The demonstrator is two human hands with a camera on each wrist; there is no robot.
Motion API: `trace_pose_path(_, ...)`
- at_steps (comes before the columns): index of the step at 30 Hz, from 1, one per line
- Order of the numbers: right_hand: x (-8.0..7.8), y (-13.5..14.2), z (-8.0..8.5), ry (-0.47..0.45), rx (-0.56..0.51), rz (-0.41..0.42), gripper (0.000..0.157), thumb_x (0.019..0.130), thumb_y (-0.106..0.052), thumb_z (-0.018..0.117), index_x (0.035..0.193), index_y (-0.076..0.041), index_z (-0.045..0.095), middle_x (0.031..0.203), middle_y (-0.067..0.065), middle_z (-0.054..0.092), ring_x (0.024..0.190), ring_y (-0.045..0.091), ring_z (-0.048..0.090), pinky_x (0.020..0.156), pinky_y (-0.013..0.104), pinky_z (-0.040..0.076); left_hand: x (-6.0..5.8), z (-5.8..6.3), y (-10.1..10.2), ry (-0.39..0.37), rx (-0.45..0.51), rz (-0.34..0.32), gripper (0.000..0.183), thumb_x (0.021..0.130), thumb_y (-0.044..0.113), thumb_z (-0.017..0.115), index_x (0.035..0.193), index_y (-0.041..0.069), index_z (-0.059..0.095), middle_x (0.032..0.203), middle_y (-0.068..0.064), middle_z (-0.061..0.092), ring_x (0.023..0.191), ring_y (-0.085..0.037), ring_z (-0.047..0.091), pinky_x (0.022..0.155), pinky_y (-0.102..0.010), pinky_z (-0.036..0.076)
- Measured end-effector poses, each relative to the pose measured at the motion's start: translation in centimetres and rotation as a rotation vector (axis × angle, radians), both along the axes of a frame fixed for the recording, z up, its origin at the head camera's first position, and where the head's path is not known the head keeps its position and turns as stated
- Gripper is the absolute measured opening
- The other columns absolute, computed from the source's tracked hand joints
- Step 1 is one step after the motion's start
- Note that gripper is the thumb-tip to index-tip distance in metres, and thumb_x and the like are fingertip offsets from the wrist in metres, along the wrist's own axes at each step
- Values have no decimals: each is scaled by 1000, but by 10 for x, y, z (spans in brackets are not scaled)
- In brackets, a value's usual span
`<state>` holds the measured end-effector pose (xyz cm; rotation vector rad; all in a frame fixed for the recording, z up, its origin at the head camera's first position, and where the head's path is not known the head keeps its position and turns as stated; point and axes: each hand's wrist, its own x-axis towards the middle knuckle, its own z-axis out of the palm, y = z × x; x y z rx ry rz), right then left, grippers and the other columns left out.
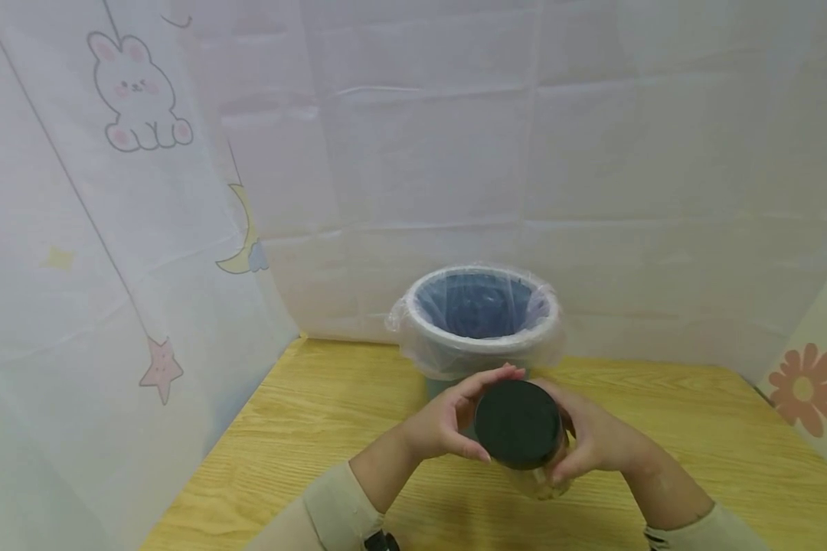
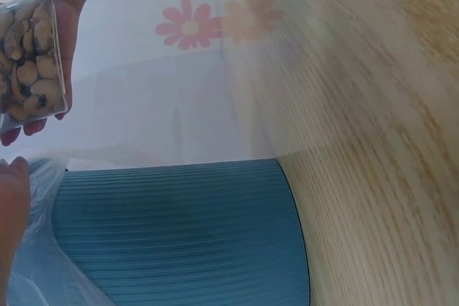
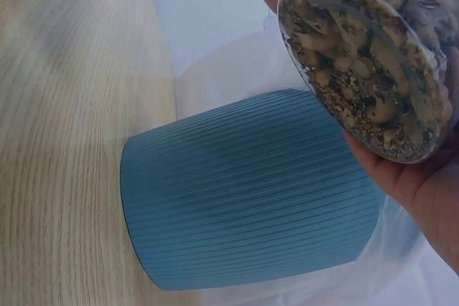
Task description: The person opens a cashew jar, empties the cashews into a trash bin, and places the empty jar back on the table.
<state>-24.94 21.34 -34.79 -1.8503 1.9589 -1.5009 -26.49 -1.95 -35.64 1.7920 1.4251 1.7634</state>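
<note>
A clear plastic jar (image 3: pixel 423 5) with a round black lid (image 1: pixel 518 423) is held up above the table, tilted. Cashew nuts (image 2: pixel 29 62) fill it, and dark crumbs speckle the nuts at its base (image 3: pixel 358 69). My right hand (image 1: pixel 596 432) grips the jar's side, thumb toward me. Around the lid's left side curves my left hand (image 1: pixel 448 417), its thumb tip at the near edge and its fingertips at the far edge; a gap shows between palm and lid. How firmly those fingertips press is not visible.
Just behind the hands stands a ribbed blue bin (image 3: pixel 251 191) with a white rim (image 1: pixel 448 337) and a clear plastic liner (image 1: pixel 406 337). The wood-grain table (image 1: pixel 303 459) carries it. Printed cloth (image 1: pixel 413 153) hangs behind the table and at both sides.
</note>
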Motion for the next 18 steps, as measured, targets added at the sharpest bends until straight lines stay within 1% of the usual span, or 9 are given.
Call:
trace_pose_path(4,0,0,-1,-12,7,-8,87,78,-27,73,137,12,22,136,21,39,125,26,40,102,31,35,4,2,1,-11,16,6,102,77,35,72,139,-14,8,142,-35,12,136,-28,19,112,-41,11)
trace_pose_path(7,0,2,-1,-22,13,-21,87,77,-26,74,138,11,22,136,20,38,126,25,40,102,31,35,5,1,2,-22,23,18,102,77,36,72,139,-14,9,141,-36,14,138,-29,14,112,-39,4)
trace_pose_path(11,0,3,-2,-16,22,-54,89,75,-23,76,138,10,22,136,20,39,126,25,40,102,30,35,8,1,2,-47,19,45,101,76,36,72,140,-12,10,141,-35,17,136,-25,20,111,-39,15)
trace_pose_path(14,0,3,-1,-11,29,-92,89,73,-20,77,138,8,24,135,18,40,124,23,41,101,29,35,8,0,2,-72,12,74,100,75,35,73,141,-9,12,142,-33,20,132,-20,30,108,-40,24)
trace_pose_path(18,0,3,1,-18,32,-142,87,71,-14,79,138,5,28,134,16,42,122,21,43,96,29,39,4,-8,3,-93,10,126,101,73,36,75,143,-4,14,139,-32,26,127,-16,37,107,-38,27)
